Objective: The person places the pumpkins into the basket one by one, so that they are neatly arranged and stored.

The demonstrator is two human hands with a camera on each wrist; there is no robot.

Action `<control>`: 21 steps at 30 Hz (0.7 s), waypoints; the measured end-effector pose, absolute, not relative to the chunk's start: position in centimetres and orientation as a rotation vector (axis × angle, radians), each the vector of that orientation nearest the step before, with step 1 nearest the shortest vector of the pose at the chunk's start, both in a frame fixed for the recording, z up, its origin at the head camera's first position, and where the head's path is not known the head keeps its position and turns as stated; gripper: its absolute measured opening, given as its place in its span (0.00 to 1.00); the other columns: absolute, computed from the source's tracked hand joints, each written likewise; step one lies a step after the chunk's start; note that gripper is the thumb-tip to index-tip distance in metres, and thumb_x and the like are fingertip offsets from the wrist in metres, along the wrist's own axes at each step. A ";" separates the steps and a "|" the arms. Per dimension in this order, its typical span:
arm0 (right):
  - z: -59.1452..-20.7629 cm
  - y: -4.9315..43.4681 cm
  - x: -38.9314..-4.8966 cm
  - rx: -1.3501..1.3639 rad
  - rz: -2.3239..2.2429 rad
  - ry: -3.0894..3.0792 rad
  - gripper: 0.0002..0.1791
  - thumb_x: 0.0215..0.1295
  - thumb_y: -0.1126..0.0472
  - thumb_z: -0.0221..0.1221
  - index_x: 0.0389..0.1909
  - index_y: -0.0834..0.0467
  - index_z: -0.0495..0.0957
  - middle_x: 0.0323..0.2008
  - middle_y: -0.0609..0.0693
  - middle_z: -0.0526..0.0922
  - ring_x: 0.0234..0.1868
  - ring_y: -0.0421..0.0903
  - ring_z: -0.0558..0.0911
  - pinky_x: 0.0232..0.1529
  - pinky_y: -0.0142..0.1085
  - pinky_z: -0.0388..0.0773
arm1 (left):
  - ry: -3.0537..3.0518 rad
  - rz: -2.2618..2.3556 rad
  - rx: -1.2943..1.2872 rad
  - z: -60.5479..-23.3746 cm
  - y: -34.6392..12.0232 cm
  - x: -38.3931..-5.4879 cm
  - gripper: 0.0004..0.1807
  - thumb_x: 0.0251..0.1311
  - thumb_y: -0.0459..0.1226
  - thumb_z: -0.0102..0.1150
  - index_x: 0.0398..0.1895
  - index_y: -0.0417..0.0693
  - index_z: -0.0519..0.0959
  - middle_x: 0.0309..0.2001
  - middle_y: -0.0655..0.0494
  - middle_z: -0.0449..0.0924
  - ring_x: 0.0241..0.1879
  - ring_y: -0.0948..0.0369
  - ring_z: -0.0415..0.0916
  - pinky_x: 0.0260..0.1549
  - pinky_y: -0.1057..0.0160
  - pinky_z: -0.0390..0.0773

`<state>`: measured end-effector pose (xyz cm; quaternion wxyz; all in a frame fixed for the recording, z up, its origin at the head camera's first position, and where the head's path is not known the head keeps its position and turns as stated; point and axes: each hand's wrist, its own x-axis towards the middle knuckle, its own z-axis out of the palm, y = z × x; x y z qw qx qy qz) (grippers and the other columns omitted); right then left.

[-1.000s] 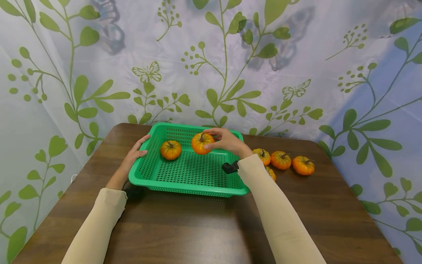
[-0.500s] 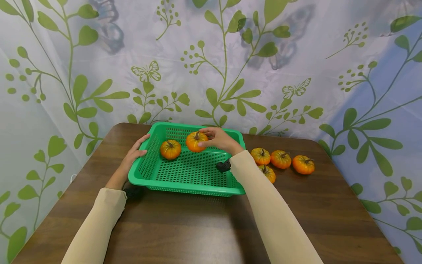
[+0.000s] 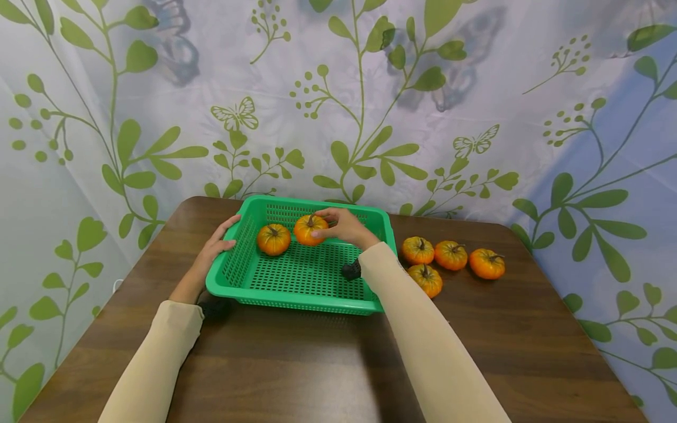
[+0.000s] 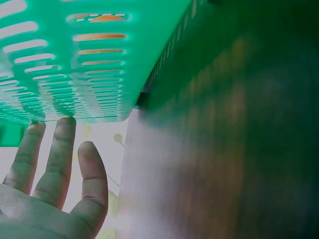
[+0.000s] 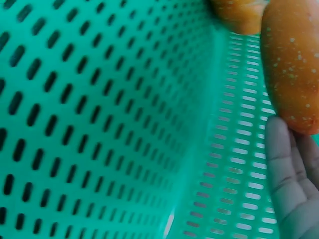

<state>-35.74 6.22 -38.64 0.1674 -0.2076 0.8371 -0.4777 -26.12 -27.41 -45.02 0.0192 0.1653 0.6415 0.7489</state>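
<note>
A small orange pumpkin (image 3: 310,230) is in my right hand (image 3: 346,228), pinched between thumb and fingers. It is held inside the green plastic basket (image 3: 301,303), near the back wall; whether it touches the floor of the basket I cannot tell. Just left of it sits another pumpkin (image 3: 274,239), low in the basket. My left hand (image 3: 214,247) rests against the basket's left side. In the left wrist view, its fairly straight fingers (image 4: 56,164) touch the slotted outer wall. The right wrist view catches the held pumpkin (image 5: 294,64) close up, above the perforated floor.
To the right of the basket, several more pumpkins (image 3: 451,255) lie in a loose group on the brown wooden table (image 3: 296,370). A white cloth with green leaves (image 3: 296,117) hangs behind the table.
My right hand has moved left, carrying the pumpkin toward the one in the basket. The pumpkins behind the right sleeve show more now. My left hand stays at the basket's side.
</note>
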 end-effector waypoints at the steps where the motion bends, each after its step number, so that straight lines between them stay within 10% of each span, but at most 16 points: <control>1: -38.8 6.1 -35.8 -0.592 -1.346 2.387 0.34 0.71 0.63 0.72 0.76 0.63 0.74 0.68 0.64 0.79 0.68 0.60 0.79 0.65 0.49 0.79 | 1.995 2.323 0.505 -45.0 -27.4 -26.1 0.35 0.78 0.33 0.39 0.87 0.53 0.54 0.80 0.40 0.49 0.62 0.67 0.73 0.54 0.68 0.79; 15: -40.9 5.6 -36.4 -0.590 -1.145 2.512 0.36 0.69 0.57 0.75 0.75 0.60 0.75 0.66 0.64 0.80 0.66 0.59 0.80 0.64 0.49 0.80 | 1.936 2.388 0.586 -45.2 -27.4 -26.3 0.32 0.77 0.30 0.39 0.81 0.60 0.64 0.70 0.60 0.64 0.61 0.66 0.76 0.53 0.68 0.80; 21: -41.2 5.3 -36.2 -0.603 -1.078 2.530 0.36 0.70 0.56 0.74 0.75 0.60 0.75 0.65 0.64 0.80 0.64 0.60 0.80 0.64 0.51 0.79 | 1.948 2.366 0.574 -45.2 -27.4 -26.3 0.33 0.77 0.31 0.40 0.83 0.58 0.60 0.74 0.54 0.58 0.63 0.67 0.73 0.54 0.68 0.79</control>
